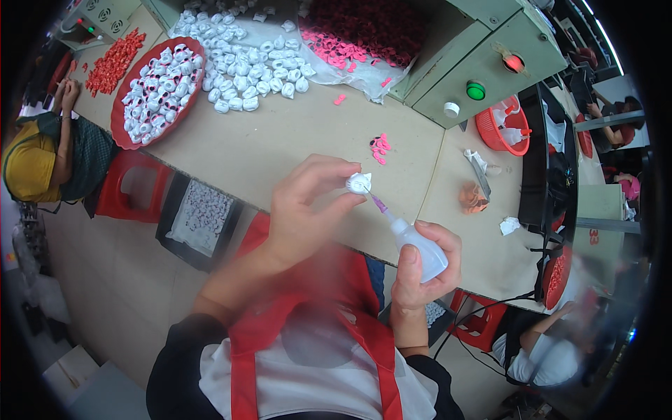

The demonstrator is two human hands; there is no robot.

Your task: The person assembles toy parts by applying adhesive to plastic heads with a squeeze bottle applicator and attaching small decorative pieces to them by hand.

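Between thumb and fingertips, my left hand (302, 203) pinches a small white molded piece (359, 183). My right hand (435, 269) is wrapped round a translucent squeeze bottle (418, 250) with a purple needle tip (379, 203). The thin needle points up and left at the white piece and appears to touch it. A few small pink pieces (379, 148) lie on the table (280, 133) just beyond my hands.
Left stands a red bowl (120, 115) of white pieces, beside a loose white heap (255, 70). Pink pieces (336, 50) pile at the back by a green machine (483, 66). On the right are a red basket (495, 133) with bottles and crumpled scraps (509, 225). Other people sit on both sides.
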